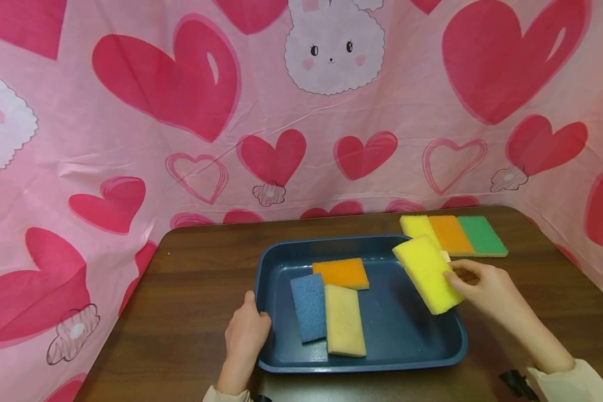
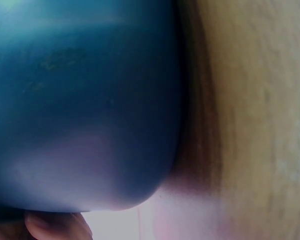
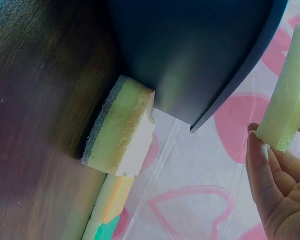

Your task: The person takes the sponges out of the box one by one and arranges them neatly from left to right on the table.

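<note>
My left hand (image 1: 246, 329) grips the left wall of a dark blue rectangular tray (image 1: 397, 340). In the left wrist view, fingertips (image 2: 55, 225) show against the outer wall of the tray. Over the tray's right side, my right hand (image 1: 487, 290) pinches a bright yellow sponge (image 1: 424, 273) by one edge, between thumb and fingers, and the sponge is tilted. An orange sponge (image 1: 339, 272), a blue sponge (image 1: 307, 310) and a pale yellow sponge (image 1: 345, 321) lie close together in the tray's left half.
Behind the tray's right corner, a yellow sponge (image 1: 416, 225), an orange one (image 1: 451, 234) and a green one (image 1: 482, 234) lie side by side on the brown wooden table (image 1: 181, 312). A layered sponge stack (image 3: 117, 130) stands beside the tray. Pink heart-patterned cloth (image 1: 331, 117) hangs behind.
</note>
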Tool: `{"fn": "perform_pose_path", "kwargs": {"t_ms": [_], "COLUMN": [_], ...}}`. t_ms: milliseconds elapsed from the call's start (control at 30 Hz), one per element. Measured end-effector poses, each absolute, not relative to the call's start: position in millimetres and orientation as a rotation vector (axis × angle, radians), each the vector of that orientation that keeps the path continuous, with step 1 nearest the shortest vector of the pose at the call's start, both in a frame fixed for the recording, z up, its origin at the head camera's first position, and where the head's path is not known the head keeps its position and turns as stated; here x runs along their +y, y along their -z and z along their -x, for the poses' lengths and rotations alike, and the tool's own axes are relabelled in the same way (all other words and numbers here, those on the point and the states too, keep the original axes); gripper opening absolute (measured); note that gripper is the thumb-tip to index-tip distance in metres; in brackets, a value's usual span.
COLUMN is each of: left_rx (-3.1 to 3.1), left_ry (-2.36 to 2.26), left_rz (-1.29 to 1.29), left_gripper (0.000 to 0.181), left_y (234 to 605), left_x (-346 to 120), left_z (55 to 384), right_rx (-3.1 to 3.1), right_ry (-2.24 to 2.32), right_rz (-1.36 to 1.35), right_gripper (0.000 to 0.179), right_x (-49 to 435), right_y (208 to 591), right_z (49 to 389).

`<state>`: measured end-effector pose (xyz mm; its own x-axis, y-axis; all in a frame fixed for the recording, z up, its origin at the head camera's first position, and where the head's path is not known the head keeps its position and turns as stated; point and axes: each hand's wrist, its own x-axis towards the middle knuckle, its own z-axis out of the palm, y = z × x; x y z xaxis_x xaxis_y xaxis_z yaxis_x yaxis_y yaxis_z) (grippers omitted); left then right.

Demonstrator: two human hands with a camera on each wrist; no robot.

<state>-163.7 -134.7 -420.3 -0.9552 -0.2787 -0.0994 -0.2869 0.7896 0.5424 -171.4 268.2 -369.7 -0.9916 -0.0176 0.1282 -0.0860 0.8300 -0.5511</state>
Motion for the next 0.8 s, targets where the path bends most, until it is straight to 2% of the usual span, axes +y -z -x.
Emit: {"fn": "perform_pose_path", "kwargs": {"t_ms": [800], "left_rx": [2.962], "left_ry": [-0.883], "left_rz": [0.484], "left_gripper": [0.028], "left_y": [420.3], "left_x": [-134.0], "left_z": [164.5], "right_rx": [-2.863], "right_ry": [-0.86], "right_rz": [0.04], "right_gripper": [0.044], "right_x": [289.3], "right_y": [372.9], "right_z": [173.7]}}
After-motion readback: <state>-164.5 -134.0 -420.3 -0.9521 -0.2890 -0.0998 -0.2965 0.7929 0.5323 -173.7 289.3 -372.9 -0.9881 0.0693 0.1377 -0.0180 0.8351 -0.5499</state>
